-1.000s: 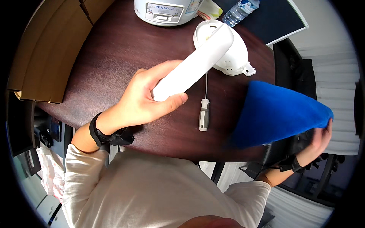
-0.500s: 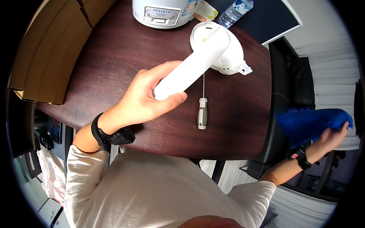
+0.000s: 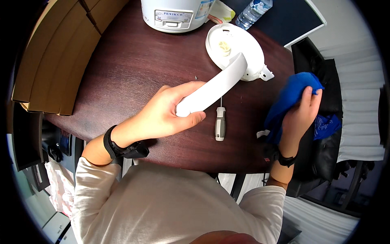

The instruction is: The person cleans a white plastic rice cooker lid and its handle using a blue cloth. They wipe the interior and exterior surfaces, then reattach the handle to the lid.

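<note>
My left hand (image 3: 162, 109) is closed around the lower end of a curved white plastic handle (image 3: 217, 87), held tilted above the table. The handle's far end overlaps a round white plastic part (image 3: 250, 51), which has a hinge-like tab on its right side; I cannot tell if they touch. My right hand (image 3: 301, 116) grips a bunched blue cloth (image 3: 280, 106) near the table's right edge. Between the hands lies a screwdriver (image 3: 220, 124) with a grey and white grip, its shaft partly hidden by the handle. A tiny screw-like piece (image 3: 196, 77) rests on the wood.
At the back stands a white rice cooker (image 3: 172, 18). Beside it are a folded cloth (image 3: 221, 12) and a clear water bottle (image 3: 252, 15). Cardboard boxes (image 3: 53, 57) line the left side. Right of the table is a black chair (image 3: 325, 97) with another blue cloth (image 3: 326, 126).
My right hand has brought the blue cloth leftward, from beyond the chair to the table's right edge. My left hand has turned the white handle so its edge and curve show more.
</note>
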Demonstrator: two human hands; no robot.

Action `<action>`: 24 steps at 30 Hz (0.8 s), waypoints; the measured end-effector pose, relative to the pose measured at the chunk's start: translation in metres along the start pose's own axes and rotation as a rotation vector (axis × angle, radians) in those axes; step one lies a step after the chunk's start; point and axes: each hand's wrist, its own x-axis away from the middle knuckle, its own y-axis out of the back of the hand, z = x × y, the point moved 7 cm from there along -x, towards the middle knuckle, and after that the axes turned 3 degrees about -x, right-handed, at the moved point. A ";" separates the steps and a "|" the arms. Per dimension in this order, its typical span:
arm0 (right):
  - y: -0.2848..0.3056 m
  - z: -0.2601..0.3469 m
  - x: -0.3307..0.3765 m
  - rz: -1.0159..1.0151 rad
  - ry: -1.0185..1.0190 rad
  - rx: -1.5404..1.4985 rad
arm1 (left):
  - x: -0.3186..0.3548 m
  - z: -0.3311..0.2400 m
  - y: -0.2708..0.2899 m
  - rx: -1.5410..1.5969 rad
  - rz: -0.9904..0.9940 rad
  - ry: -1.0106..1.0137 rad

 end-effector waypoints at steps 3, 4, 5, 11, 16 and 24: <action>-0.025 0.007 0.019 0.176 0.074 0.183 | 0.000 0.002 -0.003 0.000 0.010 0.003; -0.037 0.010 0.028 0.271 0.107 0.240 | 0.000 0.002 -0.004 -0.001 0.009 0.004; -0.050 0.010 0.035 0.360 0.133 0.260 | 0.000 0.002 -0.005 -0.006 0.020 0.017; -0.105 0.008 0.068 0.688 0.440 0.107 | -0.004 0.009 -0.005 -0.001 0.020 0.063; -0.107 0.000 0.060 0.635 0.656 0.350 | -0.002 0.011 -0.008 0.015 0.022 0.067; -0.109 0.004 0.075 0.742 0.600 0.250 | -0.004 0.011 -0.008 -0.005 0.015 0.017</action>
